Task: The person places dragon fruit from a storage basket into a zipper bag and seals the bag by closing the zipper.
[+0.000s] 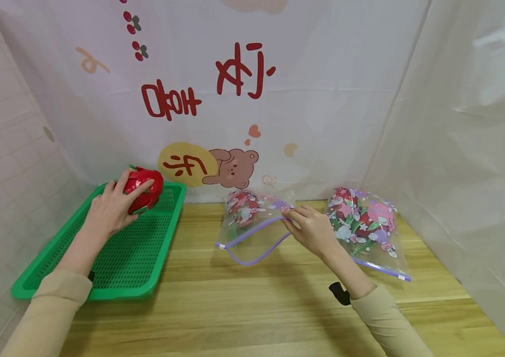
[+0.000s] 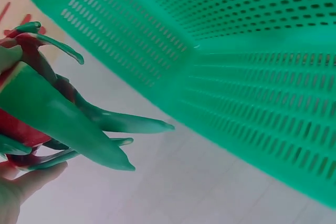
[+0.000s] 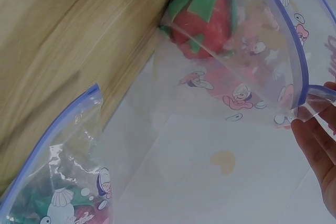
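Observation:
My left hand (image 1: 111, 203) grips a red dragon fruit (image 1: 151, 186) above the far end of a green basket (image 1: 129, 263). In the left wrist view, long green tips stick out from the dragon fruit (image 2: 63, 116) beside the basket wall. With its fingers and thumb, my right hand (image 1: 312, 230) pinches the right side of a clear zip bag's mouth. That zip bag (image 1: 257, 228) has a purple-edged mouth that gapes towards me. In the right wrist view, a red fruit with green leaves (image 3: 205, 24) lies inside it.
On the right, a second printed zip bag (image 1: 368, 218) holds red and green contents, its purple zip edge facing me. A wooden table (image 1: 243, 307) lies under everything. Behind stands a white cloth wall (image 1: 324, 109) with printed drawings, and pale walls rise on both sides.

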### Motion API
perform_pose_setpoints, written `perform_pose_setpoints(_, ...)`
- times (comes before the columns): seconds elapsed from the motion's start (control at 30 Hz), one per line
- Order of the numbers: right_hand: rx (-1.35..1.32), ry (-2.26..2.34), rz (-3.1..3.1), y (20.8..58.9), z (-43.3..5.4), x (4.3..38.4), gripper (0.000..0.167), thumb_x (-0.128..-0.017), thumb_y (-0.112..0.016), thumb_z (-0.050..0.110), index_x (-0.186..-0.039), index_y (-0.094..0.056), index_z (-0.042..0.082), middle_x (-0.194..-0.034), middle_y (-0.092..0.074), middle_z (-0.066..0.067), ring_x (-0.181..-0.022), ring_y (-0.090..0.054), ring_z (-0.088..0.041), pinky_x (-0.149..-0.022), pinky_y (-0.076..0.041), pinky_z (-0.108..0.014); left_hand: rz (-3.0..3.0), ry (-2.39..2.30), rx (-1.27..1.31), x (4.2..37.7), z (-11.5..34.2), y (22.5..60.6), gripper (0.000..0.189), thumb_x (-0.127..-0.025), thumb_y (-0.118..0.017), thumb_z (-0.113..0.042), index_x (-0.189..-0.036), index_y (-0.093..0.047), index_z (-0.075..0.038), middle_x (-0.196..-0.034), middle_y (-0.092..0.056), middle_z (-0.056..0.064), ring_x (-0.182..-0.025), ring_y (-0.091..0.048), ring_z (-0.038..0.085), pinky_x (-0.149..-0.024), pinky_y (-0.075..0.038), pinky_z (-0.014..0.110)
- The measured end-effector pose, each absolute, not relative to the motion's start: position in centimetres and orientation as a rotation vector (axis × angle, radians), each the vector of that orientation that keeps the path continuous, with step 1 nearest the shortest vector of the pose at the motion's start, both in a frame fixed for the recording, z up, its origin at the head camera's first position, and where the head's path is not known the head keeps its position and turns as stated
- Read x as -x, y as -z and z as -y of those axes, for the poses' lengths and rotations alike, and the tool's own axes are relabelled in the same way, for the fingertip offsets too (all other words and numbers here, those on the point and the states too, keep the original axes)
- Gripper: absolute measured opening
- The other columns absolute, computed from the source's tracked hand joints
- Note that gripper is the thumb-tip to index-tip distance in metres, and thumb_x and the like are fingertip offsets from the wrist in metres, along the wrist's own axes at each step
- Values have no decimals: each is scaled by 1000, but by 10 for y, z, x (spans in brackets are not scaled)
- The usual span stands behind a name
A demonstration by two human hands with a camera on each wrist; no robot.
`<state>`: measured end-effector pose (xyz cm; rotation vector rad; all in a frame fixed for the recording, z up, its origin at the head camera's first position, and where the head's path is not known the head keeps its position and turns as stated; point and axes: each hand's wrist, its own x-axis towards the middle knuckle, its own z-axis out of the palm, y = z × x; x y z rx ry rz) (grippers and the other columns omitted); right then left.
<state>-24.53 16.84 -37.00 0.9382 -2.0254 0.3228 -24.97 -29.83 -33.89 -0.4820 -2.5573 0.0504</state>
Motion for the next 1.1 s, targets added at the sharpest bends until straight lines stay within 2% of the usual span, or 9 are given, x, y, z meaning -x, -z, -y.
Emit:
perform_pose_setpoints(0.33,-925,-309,2029,368,-166,244,16,-75,-78,15,-89,-76,9,-76,-72,-4,-64,-63,-18,-50,-53,-27,2337,-46,580,221,277,332,106,-48,-93,-12,-139,-39,-28,-141,-35,24,-105,-50,49,-62,-54,60)
perform_pose_setpoints(0.67,-920,-351,2005,368,-161,247,12,-77,-77,14,-87,-75,8,-77,-73,-5,-65,-65,-20,-53,-54,-29,2082,-136,810,197,242,330,102,-44,-96,-20,-134,-46,-26,-138,-43,25,-105,-52,46,-65,-56,55)
perform_pose_setpoints(0.93,-910,-360,2013,366,-160,248,12,-78,-76,14,-87,-75,8,-79,-74,-6,-69,-67,-21,-55,-55,-31,1945,-257,949,181,207,325,95,-49,-95,-21,-132,-49,-28,-137,-49,18,-113,-52,47,-70,-58,51)
perform_pose_setpoints(1.1,-899,-361,2020,364,-158,248,10,-78,-75,14,-87,-75,9,-78,-74,-5,-69,-67,-20,-56,-56,-31,1900,-354,1000,171,186,329,92,-58,-91,-20,-137,-45,-31,-138,-50,16,-113,-55,45,-72,-58,51)
